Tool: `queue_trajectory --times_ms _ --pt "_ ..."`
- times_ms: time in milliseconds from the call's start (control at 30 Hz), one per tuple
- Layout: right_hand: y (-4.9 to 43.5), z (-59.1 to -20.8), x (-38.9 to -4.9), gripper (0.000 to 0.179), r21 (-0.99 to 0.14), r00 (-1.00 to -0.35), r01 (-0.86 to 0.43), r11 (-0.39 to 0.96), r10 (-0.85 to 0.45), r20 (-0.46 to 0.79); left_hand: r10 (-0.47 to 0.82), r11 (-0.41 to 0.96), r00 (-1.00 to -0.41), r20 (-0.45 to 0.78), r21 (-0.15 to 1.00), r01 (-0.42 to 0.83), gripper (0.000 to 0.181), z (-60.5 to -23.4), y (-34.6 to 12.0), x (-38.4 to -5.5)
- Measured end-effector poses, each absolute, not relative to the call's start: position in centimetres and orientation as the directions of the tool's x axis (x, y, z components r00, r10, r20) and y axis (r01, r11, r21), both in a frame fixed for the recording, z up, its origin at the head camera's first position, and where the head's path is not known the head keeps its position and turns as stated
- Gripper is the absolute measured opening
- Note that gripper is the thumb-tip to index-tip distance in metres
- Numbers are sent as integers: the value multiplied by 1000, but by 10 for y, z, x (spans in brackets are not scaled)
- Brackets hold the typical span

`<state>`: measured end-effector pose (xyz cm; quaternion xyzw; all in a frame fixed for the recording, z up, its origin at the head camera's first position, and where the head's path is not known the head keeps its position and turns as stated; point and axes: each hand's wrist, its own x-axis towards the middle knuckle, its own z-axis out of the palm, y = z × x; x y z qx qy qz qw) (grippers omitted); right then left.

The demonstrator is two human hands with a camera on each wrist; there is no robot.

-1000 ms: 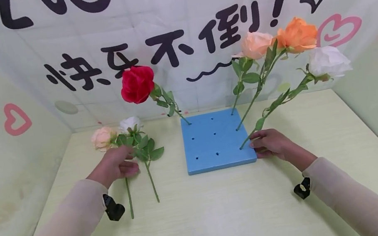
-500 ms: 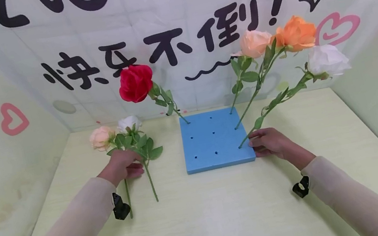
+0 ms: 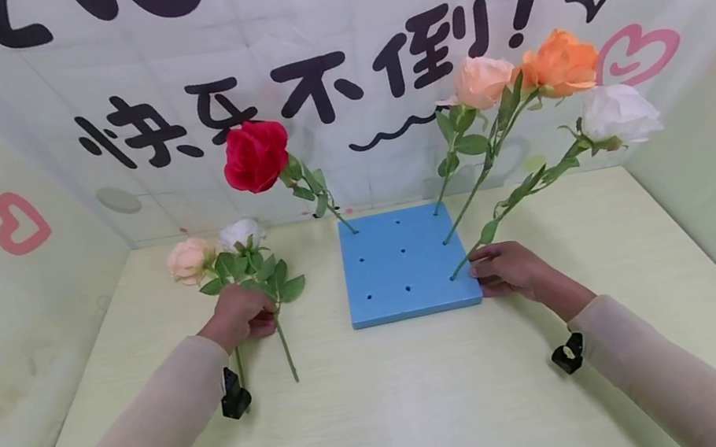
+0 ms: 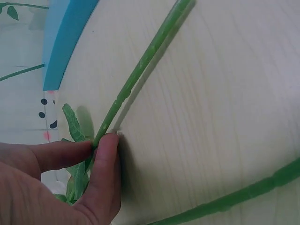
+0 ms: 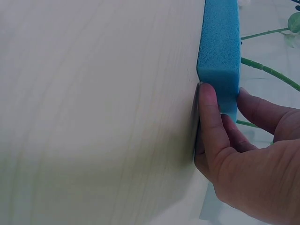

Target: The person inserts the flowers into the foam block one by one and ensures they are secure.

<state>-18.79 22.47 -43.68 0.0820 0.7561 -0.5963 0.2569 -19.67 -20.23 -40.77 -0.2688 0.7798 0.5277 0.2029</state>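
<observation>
My left hand [image 3: 241, 314] pinches the stem of a white artificial rose [image 3: 242, 234] lying on the left of the table. In the left wrist view, thumb and fingertips meet on the green stem [image 4: 136, 75] just below its leaves. Beside it lies a peach rose [image 3: 190, 261], its stem partly hidden by that hand. With thumb on top and fingers along the side, my right hand [image 3: 514, 272] grips the near right corner of a blue foam block [image 3: 385, 275]. A red rose [image 3: 256, 156], another peach rose [image 3: 483, 83], an orange rose [image 3: 561, 64] and a second white rose [image 3: 619, 113] stand in its holes, leaning outward.
The block has several unfilled holes in its left and middle columns. A pale wood table [image 3: 391, 409] carries everything. Behind it hangs a white printed cloth [image 3: 308, 24] with black lettering, and similar cloth panels close off both sides.
My left hand has moved right across the leaves to the white rose's stem, and its fingers have closed on it. My right hand keeps its hold on the foam block.
</observation>
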Motion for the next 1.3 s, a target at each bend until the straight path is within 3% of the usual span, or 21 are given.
queue_trajectory --times_ms 400,733,900,1067,1300 --pt "224 -437 -188 45 -858 -855 429 282 -179 -486 -155 277 -761 -630 712 -645 4 -410 -200 -200" --pt "223 -435 -188 45 -858 -854 435 272 -176 -489 -141 257 -779 -610 738 -624 12 -410 -197 -198" --pt "223 -436 -188 45 -859 -856 432 276 -174 -487 -157 293 -808 -568 754 -588 15 -405 -191 -193" --pt "223 -437 -188 44 -858 -853 438 268 -177 -491 -172 319 -841 -512 779 -540 31 -398 -185 -190" --pt "224 -437 -188 45 -862 -855 430 267 -187 -484 -242 342 -904 -352 841 -419 41 -390 -182 -185"
